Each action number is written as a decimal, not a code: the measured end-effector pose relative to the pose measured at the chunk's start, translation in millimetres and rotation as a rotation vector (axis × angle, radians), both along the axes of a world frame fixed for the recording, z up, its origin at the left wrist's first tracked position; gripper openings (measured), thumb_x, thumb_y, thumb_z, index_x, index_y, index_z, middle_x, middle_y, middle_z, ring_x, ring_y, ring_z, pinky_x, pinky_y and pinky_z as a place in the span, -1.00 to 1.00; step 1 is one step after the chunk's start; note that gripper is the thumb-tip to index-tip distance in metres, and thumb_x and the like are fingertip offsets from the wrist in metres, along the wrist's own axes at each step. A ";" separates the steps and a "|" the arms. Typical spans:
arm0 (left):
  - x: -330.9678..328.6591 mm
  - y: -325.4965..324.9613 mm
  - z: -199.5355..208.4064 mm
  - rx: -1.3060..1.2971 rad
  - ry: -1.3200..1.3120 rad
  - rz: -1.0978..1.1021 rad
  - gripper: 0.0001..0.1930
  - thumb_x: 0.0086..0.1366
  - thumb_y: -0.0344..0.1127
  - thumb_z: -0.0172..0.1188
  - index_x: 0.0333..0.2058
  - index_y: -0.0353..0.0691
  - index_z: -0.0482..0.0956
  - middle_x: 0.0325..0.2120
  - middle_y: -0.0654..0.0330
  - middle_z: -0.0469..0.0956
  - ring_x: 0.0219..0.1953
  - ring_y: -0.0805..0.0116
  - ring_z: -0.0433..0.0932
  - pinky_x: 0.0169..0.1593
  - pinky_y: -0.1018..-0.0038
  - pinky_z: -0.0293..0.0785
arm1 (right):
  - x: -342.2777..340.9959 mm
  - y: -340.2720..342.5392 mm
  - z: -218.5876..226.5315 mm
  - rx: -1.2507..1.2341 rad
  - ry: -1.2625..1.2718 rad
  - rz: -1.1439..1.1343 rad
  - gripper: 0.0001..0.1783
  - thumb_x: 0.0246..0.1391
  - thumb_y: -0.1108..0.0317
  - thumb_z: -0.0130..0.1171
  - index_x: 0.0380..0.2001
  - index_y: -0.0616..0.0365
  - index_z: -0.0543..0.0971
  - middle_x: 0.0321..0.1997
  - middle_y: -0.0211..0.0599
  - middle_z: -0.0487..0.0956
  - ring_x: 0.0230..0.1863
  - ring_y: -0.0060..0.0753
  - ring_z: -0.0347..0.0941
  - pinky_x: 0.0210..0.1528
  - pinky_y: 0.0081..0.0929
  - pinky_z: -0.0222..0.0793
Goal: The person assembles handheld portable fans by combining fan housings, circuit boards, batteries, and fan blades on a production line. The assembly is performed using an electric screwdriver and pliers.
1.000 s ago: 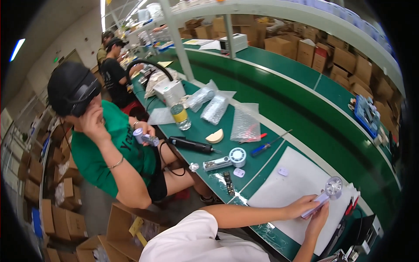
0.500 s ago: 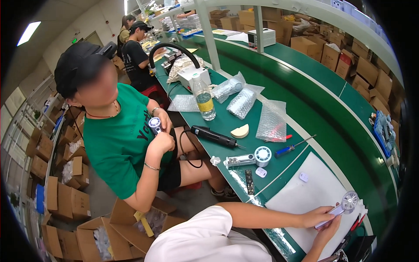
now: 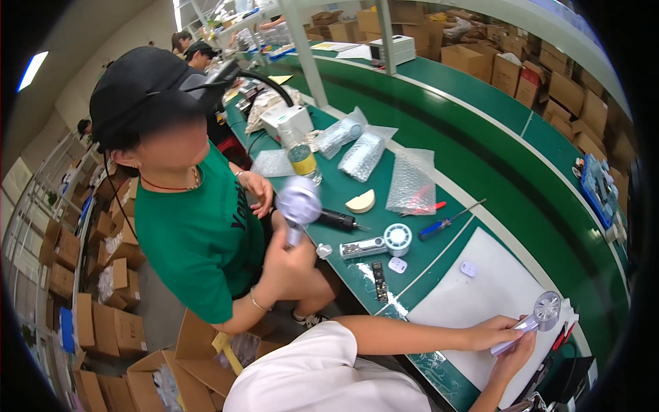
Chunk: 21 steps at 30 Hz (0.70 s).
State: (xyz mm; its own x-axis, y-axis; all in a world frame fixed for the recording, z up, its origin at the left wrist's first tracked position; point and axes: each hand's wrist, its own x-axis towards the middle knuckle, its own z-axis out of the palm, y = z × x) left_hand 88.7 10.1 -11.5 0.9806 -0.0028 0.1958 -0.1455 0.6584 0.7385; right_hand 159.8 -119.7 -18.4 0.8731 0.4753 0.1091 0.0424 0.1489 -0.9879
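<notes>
A handheld fan (image 3: 547, 312) with a clear round head and pale purple handle is held over the white mat (image 3: 456, 295) at the right. My left hand (image 3: 495, 332) grips its handle from the left, fingers closed. From below, my right hand (image 3: 516, 357) also closes round the handle; its palm is partly hidden. Left of the mat, an opened fan (image 3: 397, 239) lies with its inner parts showing in the handle. Beside it are a dark circuit strip (image 3: 379, 280) and a small white cover piece (image 3: 397, 264). A similar piece (image 3: 468, 268) rests on the mat.
A co-worker in a green shirt (image 3: 199, 240) holds up another fan (image 3: 299, 200), blurred. On the green bench are an electric screwdriver (image 3: 336, 220), a blue-handled screwdriver (image 3: 439, 226), a bottle (image 3: 302, 158) and bubble-wrap packs (image 3: 367, 154). Cardboard boxes (image 3: 127, 333) stand on the floor.
The co-worker has leaned nearer and raised the fan toward me. My view has shifted slightly. Both my hands keep hold of the fan, now tilted a little differently.
</notes>
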 end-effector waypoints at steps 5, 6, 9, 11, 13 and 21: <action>-5.7 9.8 8.0 0.598 0.151 0.358 -0.72 0.32 -0.17 0.20 -0.33 -0.33 0.56 -0.35 0.21 0.52 -0.36 0.52 0.50 -0.34 0.54 0.40 | -0.7 0.3 7.4 0.212 0.026 -0.051 -0.52 0.30 0.15 0.06 0.11 0.22 0.25 -0.08 -0.11 0.53 -0.07 -0.31 0.48 0.04 -0.38 0.41; -6.1 8.9 5.8 0.541 0.084 0.515 -0.75 0.30 -0.20 0.24 -0.27 -0.31 0.56 -0.33 0.22 0.52 -0.35 0.52 0.50 -0.30 0.55 0.42 | -3.0 3.1 12.8 0.185 0.029 -0.059 -0.50 0.28 0.18 0.10 0.13 0.22 0.22 -0.11 -0.10 0.53 -0.09 -0.30 0.49 0.05 -0.33 0.42; -10.6 12.1 11.0 0.510 0.190 0.425 -0.65 0.27 -0.24 0.29 -0.06 -0.26 0.46 -0.16 0.19 0.48 -0.20 0.48 0.48 -0.14 0.54 0.42 | -7.2 1.2 7.0 -0.025 -0.061 -0.147 -0.46 0.23 0.14 0.17 0.11 0.24 0.29 -0.04 -0.22 0.50 -0.07 -0.42 0.44 0.01 -0.45 0.38; -8.0 11.2 10.0 0.356 0.027 0.517 -0.41 0.21 -0.19 0.35 0.12 -0.18 0.29 -0.08 0.18 0.41 -0.11 0.46 0.46 -0.05 0.53 0.41 | -14.2 7.9 15.1 -0.068 -0.122 -0.050 -0.48 0.20 0.24 0.20 0.12 0.24 0.31 -0.02 -0.25 0.48 -0.07 -0.44 0.42 -0.02 -0.47 0.38; -7.7 13.1 13.0 0.303 -0.006 0.474 -0.32 0.18 -0.20 0.38 0.19 -0.16 0.21 -0.01 0.17 0.37 -0.03 0.44 0.42 0.03 0.52 0.37 | -23.5 14.0 39.0 -0.121 -0.064 0.049 -0.47 0.18 0.29 0.21 0.14 0.25 0.30 -0.05 -0.24 0.50 -0.09 -0.45 0.43 -0.05 -0.48 0.39; -16.8 18.0 19.0 0.017 0.217 0.398 -0.29 0.15 -0.24 0.41 0.20 -0.22 0.23 -0.05 0.15 0.48 0.01 0.36 0.49 0.06 0.39 0.46 | -33.1 8.5 69.8 -0.343 -0.101 0.292 -0.40 0.12 0.38 0.24 0.21 0.23 0.32 -0.23 -0.17 0.59 -0.21 -0.53 0.49 -0.12 -0.53 0.41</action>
